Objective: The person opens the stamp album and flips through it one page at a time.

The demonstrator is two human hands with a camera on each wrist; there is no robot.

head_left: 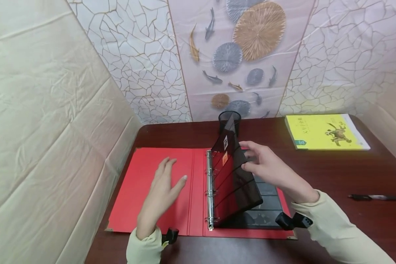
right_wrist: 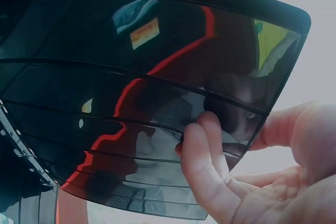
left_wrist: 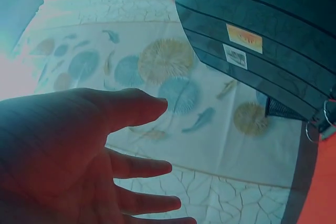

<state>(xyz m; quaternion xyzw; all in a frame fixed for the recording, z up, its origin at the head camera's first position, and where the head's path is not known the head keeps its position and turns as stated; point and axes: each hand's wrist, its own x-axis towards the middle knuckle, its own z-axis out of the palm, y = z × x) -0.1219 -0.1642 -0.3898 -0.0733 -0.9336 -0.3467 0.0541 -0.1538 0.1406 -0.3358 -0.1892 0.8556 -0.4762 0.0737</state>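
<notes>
A red ring binder (head_left: 132, 194) lies spread on the table, its metal rings (head_left: 209, 190) along the spine. My right hand (head_left: 268, 164) pinches the outer edge of a raised black stamp page (head_left: 231, 190), fingers on one face and thumb on the other in the right wrist view. The page stands tilted over the rings and shows clear strip pockets with two small stamps, one orange (head_left: 225, 158) and one whitish (head_left: 226, 142). Under it lie more black pages (head_left: 268, 203). My left hand (head_left: 160, 192) hovers over the bare left cover, fingers spread and holding nothing.
Behind the raised page stands a black mesh pen cup (head_left: 222, 118), partly hidden. A yellow book (head_left: 323, 132) lies at the back right, a black pen (head_left: 377, 197) at the right. Patterned cloth (head_left: 151, 66) rises behind the table's back edge.
</notes>
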